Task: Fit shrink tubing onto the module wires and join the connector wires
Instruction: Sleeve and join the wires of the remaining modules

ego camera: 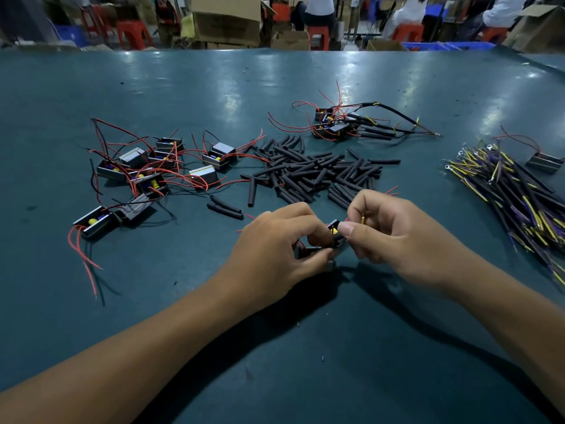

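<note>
While steadying module (318, 252) low over table (122, 301), left hand (275, 252) curled round casing. Right hand (385, 231) pinching yellow-tipped wire (363, 221) at module's end, likely for joining. Shrink tubing pile (315, 172) just beyond hands, connector wires (513, 191) at right for easy reach.
</note>
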The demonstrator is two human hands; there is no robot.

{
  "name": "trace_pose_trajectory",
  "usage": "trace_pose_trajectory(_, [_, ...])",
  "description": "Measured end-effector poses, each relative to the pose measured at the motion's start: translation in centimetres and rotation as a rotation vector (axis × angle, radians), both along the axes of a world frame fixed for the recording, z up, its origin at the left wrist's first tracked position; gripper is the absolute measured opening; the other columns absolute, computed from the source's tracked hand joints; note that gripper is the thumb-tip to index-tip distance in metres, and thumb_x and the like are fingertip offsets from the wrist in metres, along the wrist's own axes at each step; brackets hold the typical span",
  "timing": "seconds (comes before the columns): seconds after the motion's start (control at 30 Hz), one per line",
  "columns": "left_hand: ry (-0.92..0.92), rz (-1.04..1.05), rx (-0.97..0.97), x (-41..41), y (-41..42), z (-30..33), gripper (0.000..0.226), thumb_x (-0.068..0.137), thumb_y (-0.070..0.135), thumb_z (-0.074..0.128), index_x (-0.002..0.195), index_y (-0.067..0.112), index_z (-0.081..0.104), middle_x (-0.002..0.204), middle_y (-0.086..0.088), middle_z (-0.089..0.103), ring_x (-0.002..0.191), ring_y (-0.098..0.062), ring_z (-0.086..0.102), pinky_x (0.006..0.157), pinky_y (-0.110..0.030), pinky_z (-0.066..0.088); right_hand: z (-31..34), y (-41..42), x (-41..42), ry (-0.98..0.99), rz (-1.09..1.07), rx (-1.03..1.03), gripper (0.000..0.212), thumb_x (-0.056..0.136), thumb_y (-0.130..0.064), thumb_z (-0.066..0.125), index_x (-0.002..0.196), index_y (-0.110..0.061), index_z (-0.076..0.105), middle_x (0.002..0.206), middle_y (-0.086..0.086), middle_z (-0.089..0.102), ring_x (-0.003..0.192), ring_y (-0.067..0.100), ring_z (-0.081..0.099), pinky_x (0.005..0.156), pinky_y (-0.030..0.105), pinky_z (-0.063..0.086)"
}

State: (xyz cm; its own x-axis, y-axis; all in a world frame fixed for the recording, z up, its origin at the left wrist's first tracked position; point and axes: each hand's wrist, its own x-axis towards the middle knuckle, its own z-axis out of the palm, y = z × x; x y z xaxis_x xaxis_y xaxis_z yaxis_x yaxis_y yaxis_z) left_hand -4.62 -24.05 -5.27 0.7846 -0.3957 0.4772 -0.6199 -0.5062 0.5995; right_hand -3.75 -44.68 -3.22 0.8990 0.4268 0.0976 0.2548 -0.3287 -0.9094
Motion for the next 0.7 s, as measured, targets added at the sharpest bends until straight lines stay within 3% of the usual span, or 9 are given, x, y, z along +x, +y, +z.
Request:
trace_pose_trajectory(0.07, [0.047,-0.004,-0.032,0.1,0.2,0.0,0.008,0.083,0.025,0.075,0.084,0.019,0.072,0.084,0.012,0.061,0.074,-0.014,0.061,0.066,-0.042,0.051,-0.1,-0.2,0.1,0.001,0.007,-0.005,0.015,0.098,-0.019,0.061,0.085,-0.024,0.055,0.061,0.0,0.06,0.058,0.021,0.043,0.056,0.039,0.036])
trace_pose_trajectory(0.17, [0.096,-0.016,-0.053,0.2,0.4,0.0,0.005,0.084,0.02,0.077,0.084,0.021,0.071,0.085,0.01,0.062,0.076,-0.02,0.062,0.069,-0.044,0.05,0.1,-0.4,0.0,-0.084,0.041,-0.066,0.006,0.095,-0.025,0.06,0.091,-0.029,0.062,0.065,0.0,0.061,0.058,0.017,0.048,0.057,0.03,0.04])
trace_pose_trajectory(0.27, [0.138,-0.038,-0.081,0.2,0.5,0.1,0.008,0.084,0.016,0.078,0.084,0.02,0.071,0.085,0.006,0.063,0.077,-0.022,0.062,0.07,-0.045,0.049,0.0,-0.6,-0.1,-0.169,0.042,-0.1,0.003,0.09,-0.028,0.063,0.093,-0.029,0.065,0.071,0.008,0.061,0.063,0.028,0.052,0.059,0.037,0.042])
trace_pose_trajectory(0.4, [0.187,-0.04,-0.129,0.3,0.7,0.2,0.01,0.083,0.015,0.08,0.082,0.02,0.072,0.082,0.003,0.064,0.075,-0.016,0.06,0.066,-0.031,0.047,-0.2,-0.5,-0.1,-0.169,0.08,-0.037,0.01,0.089,-0.018,0.073,0.093,-0.025,0.066,0.076,0.015,0.062,0.065,0.035,0.051,0.06,0.043,0.042])
trace_pose_trajectory(0.5, [0.2,-0.034,-0.136,0.5,1.0,0.3,0.014,0.083,0.015,0.08,0.081,0.024,0.069,0.081,0.003,0.064,0.075,-0.015,0.059,0.066,-0.021,0.043,-0.5,-0.2,-0.1,-0.157,0.078,0.009,0.009,0.083,-0.021,0.071,0.09,-0.022,0.066,0.072,0.015,0.059,0.059,0.026,0.047,0.056,0.031,0.039])
trace_pose_trajectory(0.63, [0.205,-0.047,-0.126,0.3,0.9,0.2,0.016,0.084,0.017,0.079,0.081,0.027,0.067,0.082,0.004,0.064,0.076,-0.014,0.058,0.068,-0.02,0.042,-0.8,-0.1,-0.1,-0.209,0.046,-0.025,0.005,0.084,-0.023,0.068,0.088,-0.023,0.066,0.073,0.014,0.062,0.063,0.036,0.049,0.057,0.038,0.04])
trace_pose_trajectory(0.7, [0.203,-0.05,-0.131,0.3,0.9,0.2,0.017,0.084,0.019,0.079,0.081,0.029,0.067,0.082,0.004,0.064,0.076,-0.016,0.058,0.067,-0.023,0.044,-1.1,-0.2,-0.1,-0.24,0.035,-0.04,0.004,0.085,-0.023,0.068,0.088,-0.024,0.065,0.071,0.01,0.062,0.061,0.031,0.049,0.056,0.033,0.039])
